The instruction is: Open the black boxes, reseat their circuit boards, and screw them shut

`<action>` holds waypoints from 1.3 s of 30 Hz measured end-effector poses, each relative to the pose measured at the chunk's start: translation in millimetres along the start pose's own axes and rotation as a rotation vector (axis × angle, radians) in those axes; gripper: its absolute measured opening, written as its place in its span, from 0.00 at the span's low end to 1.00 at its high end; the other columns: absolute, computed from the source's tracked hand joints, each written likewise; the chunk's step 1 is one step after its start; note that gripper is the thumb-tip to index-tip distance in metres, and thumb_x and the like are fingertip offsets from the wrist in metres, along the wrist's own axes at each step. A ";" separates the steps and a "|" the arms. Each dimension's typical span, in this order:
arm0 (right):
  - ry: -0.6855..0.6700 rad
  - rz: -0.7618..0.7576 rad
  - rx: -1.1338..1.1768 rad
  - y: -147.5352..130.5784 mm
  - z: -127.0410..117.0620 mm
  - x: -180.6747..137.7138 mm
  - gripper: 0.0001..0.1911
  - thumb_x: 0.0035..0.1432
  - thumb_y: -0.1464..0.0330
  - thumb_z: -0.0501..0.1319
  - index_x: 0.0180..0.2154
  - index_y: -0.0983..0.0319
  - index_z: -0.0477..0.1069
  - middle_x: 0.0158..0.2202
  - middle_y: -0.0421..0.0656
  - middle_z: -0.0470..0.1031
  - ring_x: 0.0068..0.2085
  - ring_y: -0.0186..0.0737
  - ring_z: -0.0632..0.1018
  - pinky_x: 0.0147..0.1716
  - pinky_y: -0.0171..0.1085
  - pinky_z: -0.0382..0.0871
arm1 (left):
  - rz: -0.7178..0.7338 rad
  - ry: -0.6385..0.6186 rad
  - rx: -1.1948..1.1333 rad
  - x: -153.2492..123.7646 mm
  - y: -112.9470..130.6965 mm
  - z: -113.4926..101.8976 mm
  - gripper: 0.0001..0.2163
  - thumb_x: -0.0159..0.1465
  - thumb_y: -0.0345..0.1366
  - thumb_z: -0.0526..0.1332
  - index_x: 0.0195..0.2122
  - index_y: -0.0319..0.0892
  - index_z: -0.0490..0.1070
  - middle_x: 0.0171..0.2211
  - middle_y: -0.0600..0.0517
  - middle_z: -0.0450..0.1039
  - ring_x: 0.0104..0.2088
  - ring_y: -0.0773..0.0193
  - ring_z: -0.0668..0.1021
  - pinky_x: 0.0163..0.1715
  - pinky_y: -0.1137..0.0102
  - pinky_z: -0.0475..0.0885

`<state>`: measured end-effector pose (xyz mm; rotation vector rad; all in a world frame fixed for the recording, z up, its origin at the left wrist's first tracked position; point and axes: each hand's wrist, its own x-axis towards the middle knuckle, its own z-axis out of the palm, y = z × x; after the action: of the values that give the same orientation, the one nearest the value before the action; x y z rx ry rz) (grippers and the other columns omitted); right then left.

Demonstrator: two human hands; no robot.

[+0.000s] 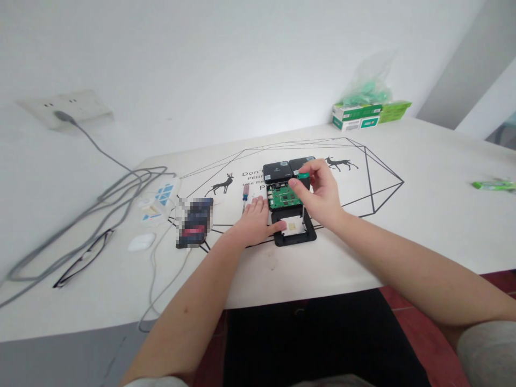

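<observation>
I'd call it partway: green circuit board [284,196] exposed mid-desk [427,231], black cover [299,239] open on its near side, left hand [255,216] splayed, gripping nothing, thumb on cover, right hand [321,192] pinching green-handled screwdriver [303,176] over it, driver work apparently unfinished.

On the table [266,282], the circuit board [284,198] lies behind the cover plate [296,241] and before two cases [276,172]. Left of the board come a screwdriver [245,192], a phone [196,223], then eyeglasses [85,260]. At the back right, near the wall [226,70], a bag [368,92] sits on cartons [356,113].
</observation>
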<state>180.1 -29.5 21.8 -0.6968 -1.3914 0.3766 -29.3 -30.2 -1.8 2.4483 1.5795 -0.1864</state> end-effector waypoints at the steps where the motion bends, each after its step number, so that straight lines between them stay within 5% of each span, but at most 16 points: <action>1: 0.014 0.011 0.019 0.3 0.4 0.5 0.13 0.62 0.61 0.71 0.41 0.55 0.68 0.43 0.41 0.71 0.41 0.40 0.75 0.41 0.43 0.76 | 0.001 0.003 0.001 0.0 0.0 -0.1 0.53 0.72 0.69 0.42 0.78 0.21 0.38 0.78 0.25 0.32 0.79 0.38 0.41 0.76 0.49 0.45; 7: -0.087 0.174 0.199 -2.1 2.6 -3.1 0.23 0.58 0.53 0.74 0.44 0.53 0.65 0.61 0.42 0.73 0.30 0.32 0.79 0.21 0.36 0.75 | 0.010 0.020 -0.023 0.2 -1.9 0.4 0.52 0.72 0.69 0.44 0.78 0.24 0.39 0.78 0.26 0.33 0.79 0.35 0.42 0.75 0.46 0.46; 12: -0.098 0.186 0.219 -7.3 -0.9 -7.1 0.16 0.71 0.49 0.60 0.47 0.53 0.75 0.46 0.42 0.82 0.32 0.39 0.83 0.28 0.42 0.80 | 0.029 0.043 -0.060 1.7 -5.2 3.2 0.53 0.71 0.70 0.47 0.78 0.24 0.41 0.78 0.24 0.34 0.79 0.34 0.42 0.75 0.44 0.47; 15: -0.072 0.125 0.119 -6.7 -2.9 -3.6 0.15 0.71 0.51 0.61 0.46 0.53 0.76 0.40 0.41 0.82 0.32 0.38 0.82 0.34 0.44 0.80 | 0.041 0.056 -0.079 2.6 -7.2 5.0 0.52 0.71 0.70 0.47 0.78 0.24 0.42 0.78 0.24 0.35 0.79 0.33 0.42 0.74 0.43 0.46; 20: -0.062 0.041 -0.042 -4.2 -3.6 5.5 0.12 0.67 0.55 0.66 0.42 0.56 0.74 0.37 0.39 0.77 0.32 0.36 0.75 0.33 0.40 0.73 | 0.051 0.082 -0.122 5.1 -11.1 10.1 0.53 0.70 0.70 0.49 0.78 0.24 0.43 0.77 0.23 0.35 0.78 0.32 0.43 0.74 0.42 0.45; 28: -0.142 0.051 -0.062 -6.0 -2.9 5.3 0.11 0.66 0.57 0.67 0.43 0.56 0.70 0.38 0.38 0.73 0.35 0.36 0.74 0.34 0.39 0.69 | 0.068 0.108 -0.137 7.6 -15.8 15.2 0.53 0.70 0.70 0.50 0.78 0.26 0.44 0.78 0.23 0.36 0.79 0.31 0.44 0.74 0.42 0.46; 34: -0.075 0.146 -0.080 3.6 -5.8 11.6 0.14 0.65 0.54 0.66 0.45 0.56 0.74 0.39 0.41 0.77 0.35 0.39 0.76 0.34 0.39 0.71 | 0.070 0.121 -0.097 7.1 -17.4 15.3 0.52 0.70 0.70 0.49 0.79 0.28 0.42 0.78 0.25 0.38 0.78 0.32 0.46 0.74 0.43 0.47; 39: -0.088 0.261 -0.455 23.1 -32.7 42.2 0.14 0.68 0.58 0.61 0.47 0.59 0.78 0.38 0.43 0.81 0.36 0.42 0.78 0.42 0.43 0.74 | 0.046 0.062 -0.064 2.9 -10.1 8.2 0.53 0.71 0.71 0.45 0.79 0.27 0.40 0.78 0.26 0.35 0.79 0.34 0.44 0.74 0.44 0.47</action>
<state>222.4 6.8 38.2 -1.2552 -1.4884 0.2981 -37.2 -25.6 -11.6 2.4608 1.5280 -0.0515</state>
